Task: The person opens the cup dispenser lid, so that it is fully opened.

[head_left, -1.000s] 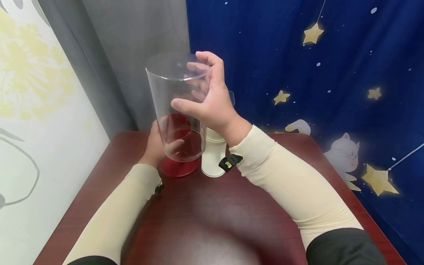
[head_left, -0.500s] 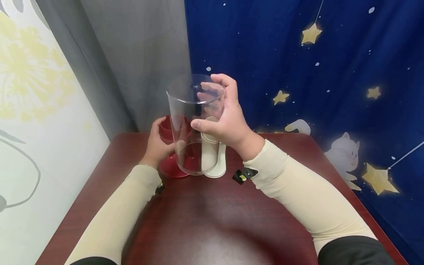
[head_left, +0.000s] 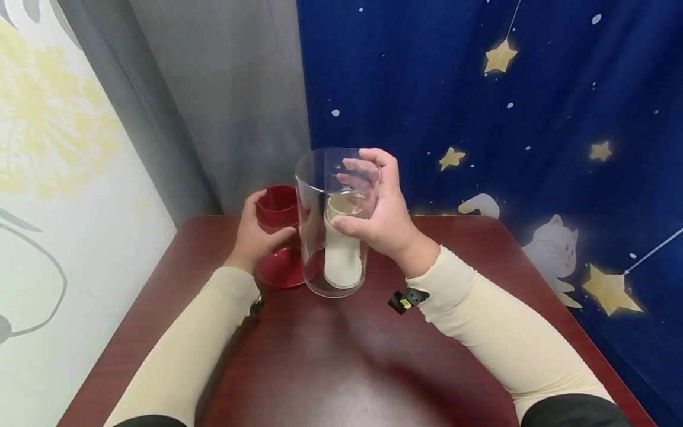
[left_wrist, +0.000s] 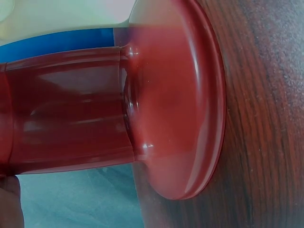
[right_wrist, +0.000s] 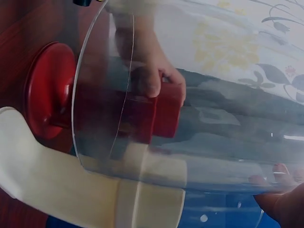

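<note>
My left hand (head_left: 249,237) grips the upper part of a red plastic piece (head_left: 280,270), which has a cup-like top, a narrower neck and a wide round foot. In the left wrist view its foot (left_wrist: 175,95) rests on the wood surface. With fingers and thumb spread round its upper wall, my right hand (head_left: 392,222) holds a clear plastic cylinder (head_left: 313,237). A cream-white piece (right_wrist: 57,180) with a ringed, hollow top shows through the cylinder in the head view, and overlaps the cylinder's open end in the right wrist view.
The reddish-brown table (head_left: 320,367) ends just behind these things. Behind it hang a grey curtain (head_left: 235,89) and a blue curtain with stars (head_left: 416,89). A white patterned wall or panel (head_left: 64,178) stands along the left side.
My right hand has moved down and to the right with the clear cylinder, from in front of the red piece to in front of the white one. My left hand keeps its grip on the red piece.
</note>
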### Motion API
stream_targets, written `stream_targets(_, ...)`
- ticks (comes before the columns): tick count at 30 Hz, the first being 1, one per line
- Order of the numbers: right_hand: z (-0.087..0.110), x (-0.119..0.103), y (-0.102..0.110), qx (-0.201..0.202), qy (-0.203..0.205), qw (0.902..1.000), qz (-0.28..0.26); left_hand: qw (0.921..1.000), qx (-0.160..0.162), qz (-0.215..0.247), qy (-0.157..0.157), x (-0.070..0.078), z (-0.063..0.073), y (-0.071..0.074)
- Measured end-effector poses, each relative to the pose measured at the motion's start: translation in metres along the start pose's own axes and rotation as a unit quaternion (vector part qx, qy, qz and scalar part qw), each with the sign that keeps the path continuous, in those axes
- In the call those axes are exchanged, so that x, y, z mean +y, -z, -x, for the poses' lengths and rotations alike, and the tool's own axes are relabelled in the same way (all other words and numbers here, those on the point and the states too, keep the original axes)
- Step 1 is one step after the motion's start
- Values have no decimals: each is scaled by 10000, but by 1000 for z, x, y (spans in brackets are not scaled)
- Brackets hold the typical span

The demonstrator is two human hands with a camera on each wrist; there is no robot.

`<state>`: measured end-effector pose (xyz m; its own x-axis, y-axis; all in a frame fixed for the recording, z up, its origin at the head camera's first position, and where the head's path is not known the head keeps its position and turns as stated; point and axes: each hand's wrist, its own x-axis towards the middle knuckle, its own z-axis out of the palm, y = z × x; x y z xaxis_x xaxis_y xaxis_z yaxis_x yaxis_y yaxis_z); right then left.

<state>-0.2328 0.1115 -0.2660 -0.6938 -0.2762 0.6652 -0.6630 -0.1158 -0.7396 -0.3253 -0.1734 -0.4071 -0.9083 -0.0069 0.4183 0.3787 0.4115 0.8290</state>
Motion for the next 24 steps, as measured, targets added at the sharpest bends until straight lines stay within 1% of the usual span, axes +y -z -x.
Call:
stream_targets(7, 14, 10, 14, 34, 120, 9996, -262, 10000, -40, 44, -20, -2, 1, -1)
stream_targets(13, 26, 22, 28, 158, 180, 9993, -299, 10000, -21, 53, -59, -2, 2, -1)
stream_targets(16, 32, 27, 36, 312, 150, 9991, -238, 10000, -22, 73, -50, -2, 3, -1)
stream_targets(24, 52, 35, 56, 903, -176, 9957, 66, 9997, 6, 173, -189, -3, -1, 0)
